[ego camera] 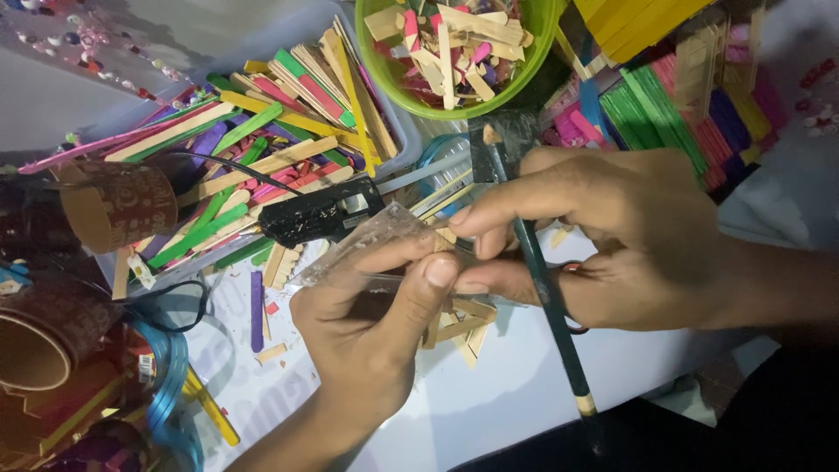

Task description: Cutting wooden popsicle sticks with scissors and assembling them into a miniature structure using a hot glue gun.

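1. White surface (489, 411) fills the lower middle of the frame, crowded above by a tray of coloured craft sticks (262, 149), a green bowl (542, 52) of stick offcuts at the top centre, and stacks of coloured sticks (664, 105) at the upper right.
2. A black glue gun (319, 211) lies left of centre, just above the left hand.
3. At the centre, both hands meet over a small wooden stick piece (447, 238); most of it is hidden by the fingers, so its long axis cannot be told.
4. The left hand (367, 332) comes up from the bottom of the frame, its grip narrow, thumb pressed on a clear plastic sheet (367, 240) and the piece beneath.
5. The right hand (603, 236) reaches in from the right, forefinger and thumb pinched narrow at the same spot, touching the left thumb.
6. A dark green pencil (546, 297) is tucked in the right hand, running from upper centre down toward the lower right.
7. More wooden stick frames (463, 328) lie under the hands.
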